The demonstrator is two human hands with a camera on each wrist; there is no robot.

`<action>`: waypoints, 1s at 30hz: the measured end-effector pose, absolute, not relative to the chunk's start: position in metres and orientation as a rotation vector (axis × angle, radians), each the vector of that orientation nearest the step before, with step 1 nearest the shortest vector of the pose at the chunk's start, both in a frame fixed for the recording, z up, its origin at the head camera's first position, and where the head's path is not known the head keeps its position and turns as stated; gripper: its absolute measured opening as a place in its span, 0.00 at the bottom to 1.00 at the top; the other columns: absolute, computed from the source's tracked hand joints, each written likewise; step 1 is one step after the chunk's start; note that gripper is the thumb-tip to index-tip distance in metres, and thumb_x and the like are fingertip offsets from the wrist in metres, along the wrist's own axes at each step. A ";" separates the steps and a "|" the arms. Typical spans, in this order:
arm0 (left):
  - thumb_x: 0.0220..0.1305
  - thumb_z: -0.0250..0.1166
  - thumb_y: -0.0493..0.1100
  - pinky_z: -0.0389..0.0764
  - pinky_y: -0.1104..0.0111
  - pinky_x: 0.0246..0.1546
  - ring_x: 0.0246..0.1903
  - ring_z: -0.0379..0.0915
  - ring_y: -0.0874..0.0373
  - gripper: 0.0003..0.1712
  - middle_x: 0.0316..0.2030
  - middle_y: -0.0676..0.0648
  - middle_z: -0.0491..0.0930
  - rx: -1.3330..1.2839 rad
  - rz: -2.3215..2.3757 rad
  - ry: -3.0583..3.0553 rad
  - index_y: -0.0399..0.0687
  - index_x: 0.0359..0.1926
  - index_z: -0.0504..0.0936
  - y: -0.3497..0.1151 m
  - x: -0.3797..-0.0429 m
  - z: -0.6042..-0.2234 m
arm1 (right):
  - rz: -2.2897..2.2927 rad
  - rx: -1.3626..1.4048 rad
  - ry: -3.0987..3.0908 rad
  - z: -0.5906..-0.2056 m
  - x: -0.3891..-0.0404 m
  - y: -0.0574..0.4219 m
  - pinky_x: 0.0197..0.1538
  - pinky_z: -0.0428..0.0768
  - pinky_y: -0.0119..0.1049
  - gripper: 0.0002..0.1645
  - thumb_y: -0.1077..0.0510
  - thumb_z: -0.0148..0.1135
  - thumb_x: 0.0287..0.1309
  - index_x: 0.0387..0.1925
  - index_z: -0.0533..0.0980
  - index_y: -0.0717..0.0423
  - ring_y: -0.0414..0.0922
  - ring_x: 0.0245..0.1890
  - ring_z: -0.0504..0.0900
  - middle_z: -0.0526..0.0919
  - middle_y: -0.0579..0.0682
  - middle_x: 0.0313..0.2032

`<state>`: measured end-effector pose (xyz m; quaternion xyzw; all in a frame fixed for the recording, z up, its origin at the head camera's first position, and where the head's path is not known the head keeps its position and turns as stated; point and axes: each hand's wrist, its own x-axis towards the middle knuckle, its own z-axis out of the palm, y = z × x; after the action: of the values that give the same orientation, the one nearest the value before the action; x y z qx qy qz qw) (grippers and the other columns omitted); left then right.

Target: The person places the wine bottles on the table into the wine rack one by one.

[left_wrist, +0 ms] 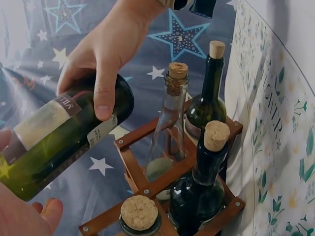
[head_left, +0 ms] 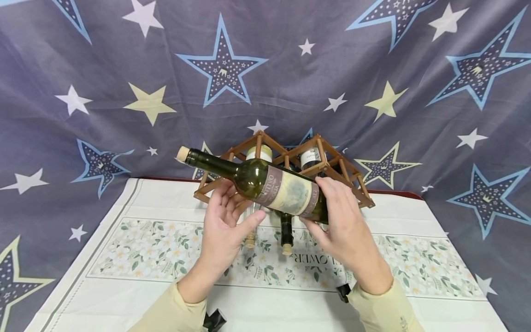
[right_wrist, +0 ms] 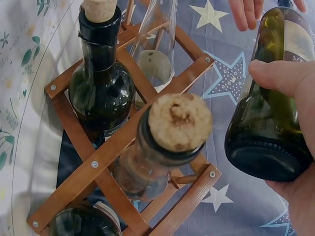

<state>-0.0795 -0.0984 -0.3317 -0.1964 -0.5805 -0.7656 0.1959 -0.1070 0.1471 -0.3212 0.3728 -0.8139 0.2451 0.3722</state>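
A green glass wine bottle point(head_left: 290, 191) with a cork and a cream-and-brown label is held tilted above the table, its neck toward the upper left. My right hand point(head_left: 346, 226) grips it near the base, thumb on the near side. Beneath the neck and shoulder, my left hand point(head_left: 224, 226) is spread, palm up, with its thumb apart from the fingers. Behind the bottle stands a wooden lattice wine rack point(head_left: 367, 200). Corked bottles lie in it, among them a clear bottle point(left_wrist: 170, 113) and a dark bottle point(left_wrist: 197, 196) in the left wrist view.
A white tablecloth point(head_left: 137, 299) with a floral band point(head_left: 153, 249) covers the table. Two bottle necks, including a dark neck point(head_left: 286, 230), jut from the rack toward me. A star-patterned curtain point(head_left: 282, 87) hangs right behind the rack.
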 end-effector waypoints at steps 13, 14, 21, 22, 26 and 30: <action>0.49 0.70 0.21 0.69 0.48 0.61 0.60 0.67 0.39 0.48 0.61 0.36 0.68 -0.577 -2.021 -1.577 0.36 0.70 0.59 -0.105 -0.077 -0.333 | 0.565 0.942 -2.088 -0.320 -0.111 0.155 0.69 0.61 0.54 0.53 0.56 0.76 0.43 0.70 0.62 0.69 0.61 0.62 0.69 0.71 0.65 0.62; 0.48 0.70 0.21 0.69 0.48 0.61 0.59 0.67 0.38 0.48 0.61 0.35 0.68 -0.570 -2.010 -1.572 0.36 0.70 0.60 -0.105 -0.076 -0.333 | 0.562 0.942 -2.088 -0.320 -0.111 0.156 0.68 0.61 0.54 0.53 0.57 0.76 0.43 0.70 0.62 0.69 0.61 0.62 0.69 0.71 0.65 0.62; 0.46 0.71 0.20 0.69 0.52 0.63 0.59 0.66 0.36 0.46 0.58 0.29 0.67 -0.539 -1.923 -1.542 0.34 0.66 0.63 -0.105 -0.072 -0.330 | 0.553 0.926 -2.114 -0.320 -0.113 0.160 0.69 0.60 0.53 0.54 0.57 0.76 0.43 0.70 0.61 0.68 0.60 0.62 0.69 0.71 0.65 0.62; 0.45 0.71 0.20 0.68 0.52 0.63 0.59 0.66 0.37 0.46 0.58 0.29 0.67 -0.545 -1.912 -1.536 0.34 0.66 0.63 -0.105 -0.071 -0.330 | 0.553 0.923 -2.117 -0.320 -0.113 0.160 0.70 0.60 0.52 0.54 0.57 0.76 0.43 0.70 0.61 0.67 0.61 0.62 0.69 0.71 0.64 0.62; 0.44 0.71 0.18 0.67 0.52 0.63 0.58 0.66 0.37 0.45 0.57 0.29 0.68 -0.568 -1.851 -1.521 0.28 0.65 0.62 -0.105 -0.068 -0.325 | 0.541 0.910 -2.135 -0.321 -0.113 0.163 0.70 0.59 0.52 0.54 0.56 0.76 0.44 0.71 0.61 0.67 0.60 0.63 0.68 0.71 0.65 0.62; 0.42 0.70 0.16 0.67 0.50 0.63 0.58 0.65 0.36 0.44 0.56 0.30 0.69 -0.585 -1.747 -1.527 0.19 0.62 0.60 -0.104 -0.062 -0.316 | 0.517 0.901 -2.159 -0.322 -0.113 0.165 0.70 0.59 0.52 0.54 0.55 0.76 0.44 0.72 0.61 0.65 0.60 0.64 0.67 0.70 0.64 0.63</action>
<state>-0.0617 -0.1039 -0.3163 -0.2274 -0.5939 -0.6796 0.3656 -0.1128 0.1649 -0.3218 0.3501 -0.8391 0.2011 0.3645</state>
